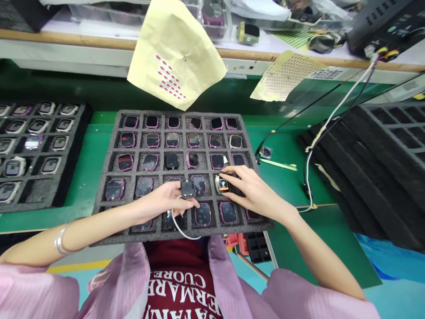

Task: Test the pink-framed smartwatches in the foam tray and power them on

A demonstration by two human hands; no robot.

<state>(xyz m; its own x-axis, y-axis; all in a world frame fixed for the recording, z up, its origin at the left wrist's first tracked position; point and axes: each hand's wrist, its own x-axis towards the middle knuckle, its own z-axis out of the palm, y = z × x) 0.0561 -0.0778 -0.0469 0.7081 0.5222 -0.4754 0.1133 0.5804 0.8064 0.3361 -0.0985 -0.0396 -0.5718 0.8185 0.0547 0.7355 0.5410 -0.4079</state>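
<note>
A dark foam tray (207,175) holds rows of square watch cases, most with purple frames and dark screens. My left hand (175,198) is closed on a small black square device (187,188), from which a white cable (179,228) loops down over the tray's front. My right hand (244,188) has its thumb and fingers round a light-framed watch (222,184) at a compartment in the tray's fourth row. That watch's screen is lit, with an orange bar. The two hands are apart, with a purple watch (199,184) between them.
Another foam tray (63,184) of watches lies at the left. Stacked foam trays (352,164) stand at the right, beside hanging cables (308,164). A green pen (278,164) lies on the green table (282,141). Sticker sheets (175,53) hang from the shelf edge (109,43).
</note>
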